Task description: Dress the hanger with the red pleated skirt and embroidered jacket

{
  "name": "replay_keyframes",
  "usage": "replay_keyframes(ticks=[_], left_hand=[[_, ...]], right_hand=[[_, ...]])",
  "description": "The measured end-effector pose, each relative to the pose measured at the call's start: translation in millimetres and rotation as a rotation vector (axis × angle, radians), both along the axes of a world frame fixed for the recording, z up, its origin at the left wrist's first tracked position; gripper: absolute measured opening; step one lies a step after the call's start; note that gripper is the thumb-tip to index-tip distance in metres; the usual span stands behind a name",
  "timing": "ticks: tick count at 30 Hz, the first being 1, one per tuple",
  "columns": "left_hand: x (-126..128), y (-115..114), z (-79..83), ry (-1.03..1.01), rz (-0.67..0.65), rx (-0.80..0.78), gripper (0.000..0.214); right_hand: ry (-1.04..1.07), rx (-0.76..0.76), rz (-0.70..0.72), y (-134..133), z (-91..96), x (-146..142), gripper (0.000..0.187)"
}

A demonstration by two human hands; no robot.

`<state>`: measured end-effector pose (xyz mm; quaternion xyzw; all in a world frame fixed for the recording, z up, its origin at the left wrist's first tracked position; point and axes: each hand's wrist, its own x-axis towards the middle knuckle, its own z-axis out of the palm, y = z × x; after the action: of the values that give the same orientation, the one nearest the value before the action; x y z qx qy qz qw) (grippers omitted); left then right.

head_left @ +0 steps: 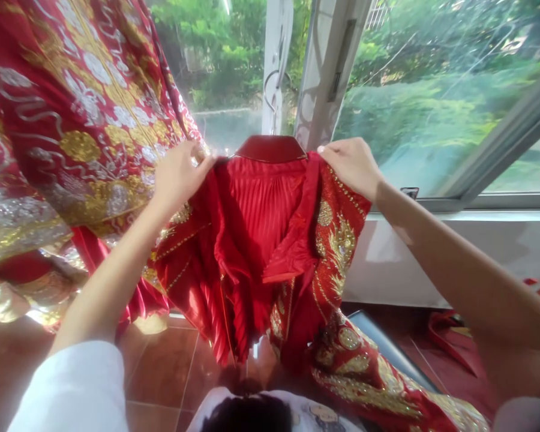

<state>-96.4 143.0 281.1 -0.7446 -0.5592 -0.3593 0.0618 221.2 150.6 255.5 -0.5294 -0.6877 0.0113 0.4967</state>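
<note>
A short red jacket [270, 210] with a pleated lining and gold embroidery is spread out in front of me, its front open. My left hand [182, 171] pinches the jacket's left-side shoulder in view. At the opposite shoulder, my right hand [353, 163] grips the fabric between thumb and fingers. Between my hands stands the dark red collar [272, 149]. Above it rises the metal hook of a hanger [270, 99]; the rest of the hanger is hidden inside the jacket. A gold-embroidered sleeve [342, 240] hangs below my right hand.
Large red garments [81, 108] with gold and silver embroidery hang at the left. Sliding windows [432, 108] lie ahead, above a white wall [409, 258]. More red and gold embroidered cloth [378, 384] lies lower right, near a dark flat panel [393, 345]. The floor is reddish tile [162, 372].
</note>
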Motion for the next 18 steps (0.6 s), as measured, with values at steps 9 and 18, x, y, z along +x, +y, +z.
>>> replay_keyframes(ticks=[9, 18], left_hand=[[40, -34, -67.1, 0.133, 0.420, 0.059, 0.069], [-4, -11, 33.1, 0.343, 0.335, 0.036, 0.044]], right_hand=[[-0.377, 0.179, -0.357, -39, -36.9, -34, 0.045], [-0.281, 0.019, -0.352, -30, -6.9, -11, 0.040]])
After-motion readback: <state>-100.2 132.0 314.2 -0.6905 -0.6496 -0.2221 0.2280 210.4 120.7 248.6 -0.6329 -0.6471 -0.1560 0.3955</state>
